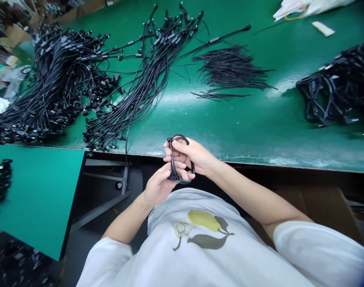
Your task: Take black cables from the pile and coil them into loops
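Gripping a coil of black cable [172, 160] just off the green table's [244, 123] near edge, the right hand [195, 156] closes over its loops and the left hand [157, 186] clasps it from below. It looks light and springy, best held across the loops. Loose cable heaps [59, 79] crowd the far left corner, and thin black ties [229, 71] lie toward the far edge.

The coiled cable [178, 157] in the grip looked like smooth black plastic; beyond it, the green bench [244, 119] was glossy, scuffed pale.
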A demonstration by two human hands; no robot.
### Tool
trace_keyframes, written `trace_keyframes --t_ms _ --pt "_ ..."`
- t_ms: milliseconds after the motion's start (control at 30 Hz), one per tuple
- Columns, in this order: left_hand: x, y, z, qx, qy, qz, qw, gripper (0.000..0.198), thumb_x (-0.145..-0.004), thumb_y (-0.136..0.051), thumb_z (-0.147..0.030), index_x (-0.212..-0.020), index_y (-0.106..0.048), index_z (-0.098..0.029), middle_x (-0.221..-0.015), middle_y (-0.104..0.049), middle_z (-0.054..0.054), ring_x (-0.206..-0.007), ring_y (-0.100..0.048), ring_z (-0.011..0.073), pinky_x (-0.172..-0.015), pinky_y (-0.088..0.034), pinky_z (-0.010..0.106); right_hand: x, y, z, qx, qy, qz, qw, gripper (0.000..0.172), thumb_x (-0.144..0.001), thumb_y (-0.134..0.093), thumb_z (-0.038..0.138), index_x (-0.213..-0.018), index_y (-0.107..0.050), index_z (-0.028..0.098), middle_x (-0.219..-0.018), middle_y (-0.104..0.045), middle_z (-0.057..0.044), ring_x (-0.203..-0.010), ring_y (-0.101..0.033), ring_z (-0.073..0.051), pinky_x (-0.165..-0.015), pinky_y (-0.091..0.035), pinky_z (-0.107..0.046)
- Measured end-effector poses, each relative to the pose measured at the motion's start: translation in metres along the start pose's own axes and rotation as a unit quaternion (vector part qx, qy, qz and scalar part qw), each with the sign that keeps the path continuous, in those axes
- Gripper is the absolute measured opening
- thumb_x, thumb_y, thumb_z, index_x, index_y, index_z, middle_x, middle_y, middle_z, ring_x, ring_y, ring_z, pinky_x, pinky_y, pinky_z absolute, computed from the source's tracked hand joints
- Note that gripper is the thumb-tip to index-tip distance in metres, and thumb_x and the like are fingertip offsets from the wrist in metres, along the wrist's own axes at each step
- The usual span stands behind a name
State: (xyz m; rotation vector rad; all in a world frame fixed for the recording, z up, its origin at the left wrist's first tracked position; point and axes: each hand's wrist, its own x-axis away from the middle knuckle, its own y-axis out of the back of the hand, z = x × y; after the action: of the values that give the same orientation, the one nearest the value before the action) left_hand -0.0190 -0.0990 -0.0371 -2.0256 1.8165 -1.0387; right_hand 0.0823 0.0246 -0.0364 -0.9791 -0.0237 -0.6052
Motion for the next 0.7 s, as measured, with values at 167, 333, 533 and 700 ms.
trace_keyframes --t_ms 167,333,533,700 --pt "-0.002 -0.004 0.002 -0.037 -0.018 -0.022 0.999 0.034 -0.075 -0.074 -0.044 -0.091 -0.062 -0.016 -0.074 -0.062 0.002 -0.084 -0.066 0.0201 -0.087 -0.048 0.035 -0.001 0.002 0.0 -0.002 0.017 -0.003 1.0 0.037 -0.07 -0.083 0.039 -0.09 -0.065 0.014 -0.078 -0.067 -0.001 -0.07 -0.067 -0.013 -0.066 -0.058 -0.023" --pt "-0.007 -0.012 0.004 -0.051 -0.049 -0.092 0.993 0.029 -0.081 -0.068 -0.043 -0.088 -0.059 -0.016 -0.07 -0.057 -0.001 -0.07 -0.057 0.0125 -0.078 -0.05 0.031 0.002 0.003 0.0 0.002 0.064 0.02 0.998 0.037 -0.075 -0.078 0.043 -0.098 -0.065 0.017 -0.088 -0.07 -0.004 -0.084 -0.069 -0.017 -0.068 -0.058 -0.026" --pt "-0.013 -0.013 0.006 -0.051 -0.063 -0.129 0.988 0.029 -0.083 -0.066 -0.043 -0.092 -0.059 -0.016 -0.069 -0.053 -0.003 -0.067 -0.053 0.0097 -0.075 -0.053 0.029 0.009 -0.001 -0.007 -0.002 0.1 -0.007 0.995 0.032 -0.082 -0.066 0.039 -0.109 -0.062 0.02 -0.112 -0.069 -0.008 -0.107 -0.065 -0.023 -0.071 -0.058 -0.028" --pt "-0.017 -0.012 0.011 -0.022 -0.058 -0.135 0.989 0.026 -0.084 -0.067 -0.039 -0.088 -0.059 -0.015 -0.066 -0.052 -0.004 -0.061 -0.051 0.0078 -0.069 -0.051 0.025 0.008 0.005 -0.019 0.047 0.166 -0.017 0.985 0.061 -0.074 -0.067 0.066 -0.117 -0.057 0.024 -0.114 -0.065 -0.008 -0.102 -0.065 -0.023 -0.05 -0.052 -0.021"
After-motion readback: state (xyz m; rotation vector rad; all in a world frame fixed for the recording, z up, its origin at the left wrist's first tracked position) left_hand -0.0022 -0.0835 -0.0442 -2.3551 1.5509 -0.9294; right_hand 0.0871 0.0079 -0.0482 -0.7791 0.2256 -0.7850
